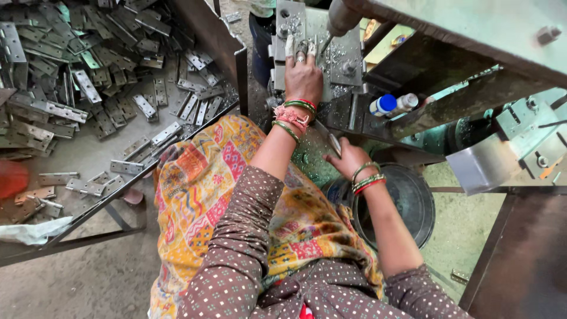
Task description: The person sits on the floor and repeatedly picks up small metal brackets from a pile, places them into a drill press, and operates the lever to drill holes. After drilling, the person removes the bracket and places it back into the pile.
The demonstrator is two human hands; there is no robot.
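Left hand (303,74) flat on the metal plate (295,26) at the drill bed, fingers spread, pinching nothing, just beside the bit (325,45). Right hand (348,158) lower, near the black bucket (413,201), pinching a small metal piece (334,143) between thumb and fingers.

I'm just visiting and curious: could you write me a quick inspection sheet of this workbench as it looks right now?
Surface: grey metal machine bed strewn with small shiny metal chips.
Job's things: a flat metal plate with holes lies under the left hand; drill spindle hangs just beside it.
Clutter: pile of metal hinges on the side tray; small blue-capped bottle; dark bucket below.
Hands: left hand presses flat on the plate; right hand is low near the bucket, pinching a small metal piece.
Cables: nothing seen.
Surroundings: dusty concrete floor; steel frame parts on the right.
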